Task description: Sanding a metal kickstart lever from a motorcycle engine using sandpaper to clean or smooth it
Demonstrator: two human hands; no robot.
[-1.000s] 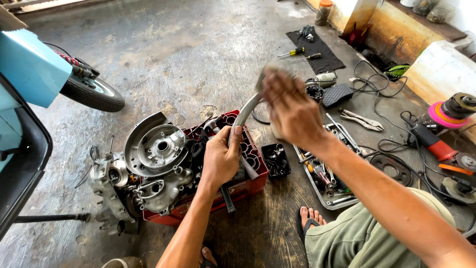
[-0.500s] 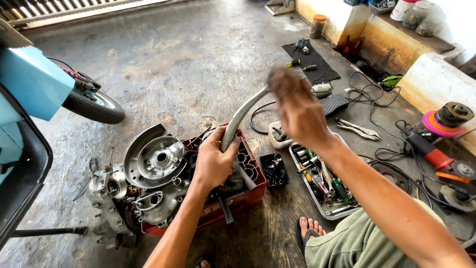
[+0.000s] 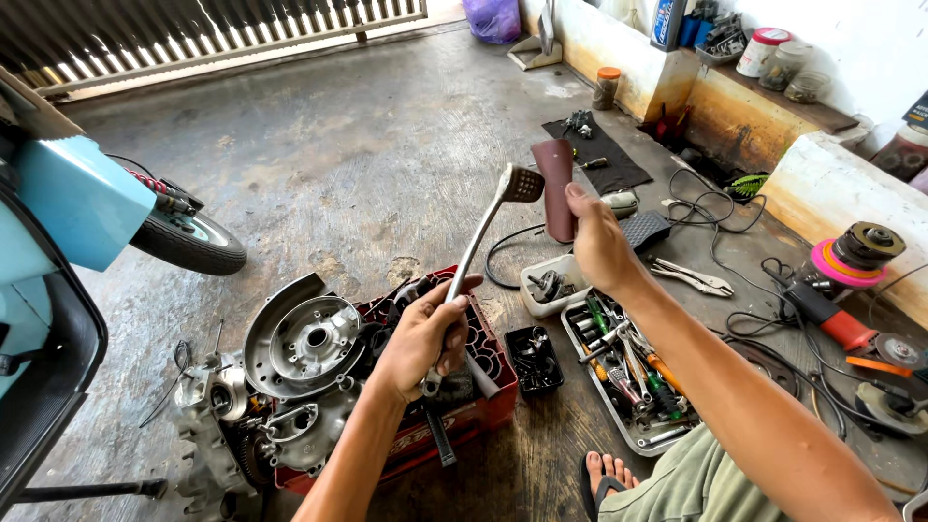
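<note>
Head cam: your left hand (image 3: 422, 338) is clenched round the lower end of the lever (image 3: 477, 253), a curved bare-metal bar w/ a ribbed pad at the top end. Lever is held up in the air, tilted, pad end up and to the right, above the red crate (image 3: 483, 387).

Your right hand (image 3: 599, 246) is pinching a strip of brown sandpaper (image 3: 558, 188) btwn thumb and fingers. Strip stands upright, just beside the lever's pad; can't tell if they touch.

Under your left hand: engine case (image 3: 300, 343) w/ round grey cover sits in/against the crate on the floor. Small black tray (image 3: 535, 358) just right of crate. Metal tool tray (image 3: 633, 382) w/ screwdrivers etc. lies below your right forearm. White tub (image 3: 551, 282) w/ small parts sits btwn crate and tool tray, farther back.

Right side: pliers (image 3: 691, 278) on floor, grinder (image 3: 836, 314) w/ cables near the wall step. Black mat (image 3: 604, 155) w/ bits farther back. Left: light-blue scooter (image 3: 82, 203) and its wheel (image 3: 188, 242). Your bare foot (image 3: 609, 478) shows at the bottom edge.
</note>
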